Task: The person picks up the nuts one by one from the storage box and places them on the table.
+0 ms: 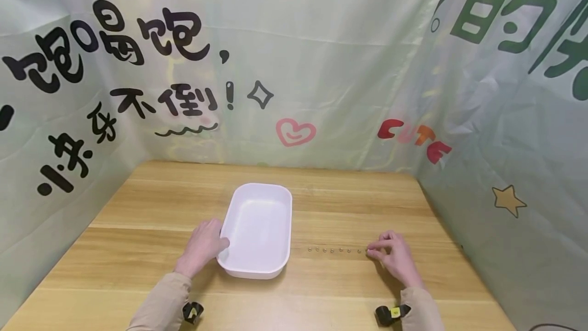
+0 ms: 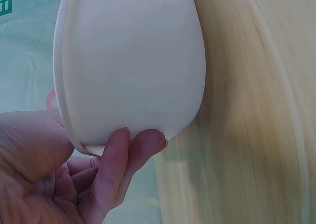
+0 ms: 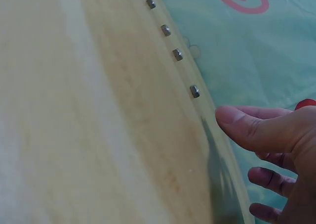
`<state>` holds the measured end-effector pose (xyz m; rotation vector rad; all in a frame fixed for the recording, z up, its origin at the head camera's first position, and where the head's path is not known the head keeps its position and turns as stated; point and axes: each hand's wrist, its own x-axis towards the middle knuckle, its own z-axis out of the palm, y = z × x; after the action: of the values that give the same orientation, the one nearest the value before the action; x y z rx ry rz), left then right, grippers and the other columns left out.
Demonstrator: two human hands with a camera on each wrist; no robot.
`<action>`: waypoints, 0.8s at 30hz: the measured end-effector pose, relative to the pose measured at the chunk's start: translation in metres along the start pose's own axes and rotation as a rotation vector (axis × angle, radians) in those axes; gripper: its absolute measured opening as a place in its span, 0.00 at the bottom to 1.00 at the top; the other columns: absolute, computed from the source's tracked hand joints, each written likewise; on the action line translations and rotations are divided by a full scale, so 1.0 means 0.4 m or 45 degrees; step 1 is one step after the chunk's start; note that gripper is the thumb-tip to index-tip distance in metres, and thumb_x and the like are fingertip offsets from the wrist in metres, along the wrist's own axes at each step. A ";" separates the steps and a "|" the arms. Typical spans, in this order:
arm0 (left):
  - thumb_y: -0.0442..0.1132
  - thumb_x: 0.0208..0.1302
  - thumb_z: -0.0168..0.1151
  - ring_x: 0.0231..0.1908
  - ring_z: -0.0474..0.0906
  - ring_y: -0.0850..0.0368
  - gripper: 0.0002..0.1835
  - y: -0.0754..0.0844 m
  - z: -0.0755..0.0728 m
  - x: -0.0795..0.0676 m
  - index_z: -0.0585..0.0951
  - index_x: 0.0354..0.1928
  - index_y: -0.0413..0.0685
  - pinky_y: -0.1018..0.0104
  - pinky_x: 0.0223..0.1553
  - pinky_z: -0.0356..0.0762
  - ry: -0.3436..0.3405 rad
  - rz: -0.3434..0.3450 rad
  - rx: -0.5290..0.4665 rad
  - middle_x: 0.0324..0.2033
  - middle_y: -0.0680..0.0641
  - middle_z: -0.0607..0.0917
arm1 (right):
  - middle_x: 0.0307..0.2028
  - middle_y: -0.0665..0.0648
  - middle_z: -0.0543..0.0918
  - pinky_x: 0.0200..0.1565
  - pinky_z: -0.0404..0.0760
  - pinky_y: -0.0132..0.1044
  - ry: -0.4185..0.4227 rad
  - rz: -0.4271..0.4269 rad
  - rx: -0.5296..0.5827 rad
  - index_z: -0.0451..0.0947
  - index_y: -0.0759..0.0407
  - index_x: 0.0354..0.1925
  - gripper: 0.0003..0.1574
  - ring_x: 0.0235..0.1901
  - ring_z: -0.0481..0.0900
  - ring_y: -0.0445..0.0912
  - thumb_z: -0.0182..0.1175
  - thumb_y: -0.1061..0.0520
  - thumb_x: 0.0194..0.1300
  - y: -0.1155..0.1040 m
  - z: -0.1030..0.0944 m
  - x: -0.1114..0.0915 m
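Note:
A white plastic tub [image 1: 257, 273] with rounded corners stands on the wooden table, its inside bare. My left hand [image 1: 204, 244] grips its left rim near the front corner, thumb over the edge and fingers [image 2: 112, 157] against the outer wall. To the right of the tub, several small metal nuts [image 1: 341, 250] lie in a line, also seen as spaced grey nuts [image 3: 177, 54] in the right wrist view. At the right end of this line my right hand [image 1: 390, 254] pinches a nut between thumb and forefinger; the thumb [image 3: 242, 127] hides it in the right wrist view.
The wooden table [image 1: 349, 208] is bordered at the back and sides by a printed cloth [image 1: 331, 80]. Each wrist wears a black strap-on device, such as the right one [image 1: 388, 314]. A dark cable [image 1: 551, 326] shows at the lower right.

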<state>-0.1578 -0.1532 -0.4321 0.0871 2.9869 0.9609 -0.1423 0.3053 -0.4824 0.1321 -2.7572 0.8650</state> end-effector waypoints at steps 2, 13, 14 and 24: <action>0.29 0.47 0.60 0.20 0.71 0.55 0.02 -0.001 0.001 0.000 0.78 0.26 0.39 0.66 0.21 0.67 -0.002 -0.007 0.004 0.20 0.47 0.77 | 0.34 0.52 0.77 0.48 0.67 0.43 0.006 -0.009 -0.015 0.89 0.54 0.29 0.07 0.43 0.72 0.49 0.76 0.61 0.47 0.003 0.003 0.001; 0.28 0.48 0.60 0.20 0.72 0.55 0.03 -0.003 0.001 0.000 0.79 0.27 0.39 0.66 0.21 0.68 0.006 0.011 -0.009 0.20 0.47 0.78 | 0.34 0.52 0.76 0.53 0.63 0.54 0.002 -0.019 -0.037 0.89 0.54 0.28 0.05 0.47 0.72 0.56 0.75 0.61 0.49 0.013 0.013 0.004; 0.28 0.48 0.60 0.20 0.72 0.56 0.03 -0.003 0.001 0.000 0.79 0.27 0.39 0.66 0.21 0.68 0.007 0.012 -0.009 0.20 0.47 0.79 | 0.34 0.51 0.76 0.52 0.63 0.54 0.007 -0.023 -0.039 0.89 0.54 0.28 0.05 0.47 0.72 0.56 0.75 0.61 0.49 0.012 0.014 0.004; 0.30 0.48 0.60 0.21 0.72 0.56 0.02 -0.002 0.002 0.001 0.79 0.26 0.40 0.66 0.22 0.67 0.002 0.012 0.007 0.20 0.48 0.77 | 0.35 0.52 0.76 0.51 0.61 0.54 -0.004 0.006 -0.022 0.90 0.53 0.30 0.05 0.47 0.70 0.55 0.75 0.61 0.50 0.008 0.016 0.001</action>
<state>-0.1583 -0.1534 -0.4331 0.1011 2.9935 0.9539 -0.1445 0.3043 -0.4891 0.1236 -2.7680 0.8422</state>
